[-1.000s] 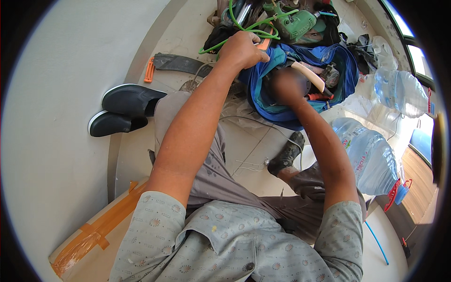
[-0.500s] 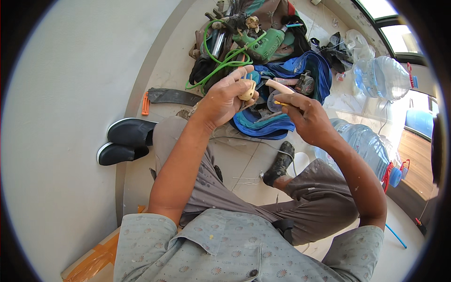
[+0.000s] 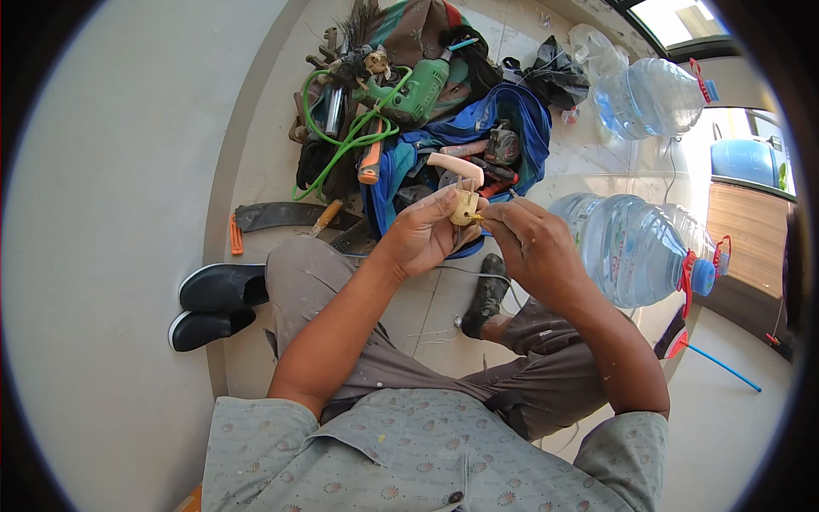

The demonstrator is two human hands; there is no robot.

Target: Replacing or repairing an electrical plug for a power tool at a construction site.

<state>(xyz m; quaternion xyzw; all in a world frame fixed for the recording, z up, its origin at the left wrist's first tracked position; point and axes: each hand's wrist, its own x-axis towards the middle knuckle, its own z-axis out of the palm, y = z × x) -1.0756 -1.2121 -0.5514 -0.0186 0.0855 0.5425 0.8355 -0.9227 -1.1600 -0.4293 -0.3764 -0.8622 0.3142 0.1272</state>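
A cream electrical plug (image 3: 465,207) with metal pins pointing up is pinched in the fingers of my left hand (image 3: 420,232). Between thumb and fingertips, my right hand (image 3: 536,247) grips a slim piece with a yellow tip (image 3: 477,217); most of it is hidden, so its kind is unclear. The yellow tip meets the plug's side, close to a small dark hole. Both hands are raised above my bent legs, in front of the blue tool bag (image 3: 533,128).
Around the bag lie a green power drill (image 3: 418,92), a green cord (image 3: 341,147) and an orange-handled tool (image 3: 370,162). Large water bottles (image 3: 636,247) stand at the right. Black shoes (image 3: 223,288) rest by the left wall, near a dark saw-like blade (image 3: 273,216).
My right hand has come in leftward and down, bringing the yellow tip from apart to against the plug. My left hand has turned the plug so its pins point up. The view has shifted.
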